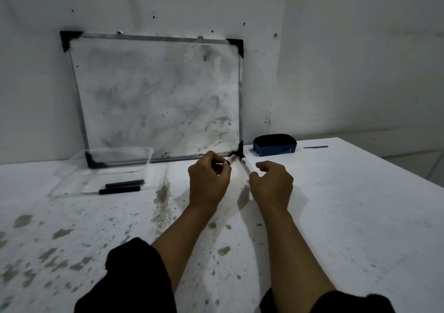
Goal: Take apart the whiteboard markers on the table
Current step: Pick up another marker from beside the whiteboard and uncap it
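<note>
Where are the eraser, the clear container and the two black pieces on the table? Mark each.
Eraser (274, 145): head view, on its blue body.
Clear container (144, 154): head view, on its right rim.
Two black pieces (119, 189): head view, middle of the nearer one.

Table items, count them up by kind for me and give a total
Markers held in the hands: 2
Black tubes lying loose: 2
Clear container: 1
Blue eraser: 1
Whiteboard: 1
Total: 7
</note>
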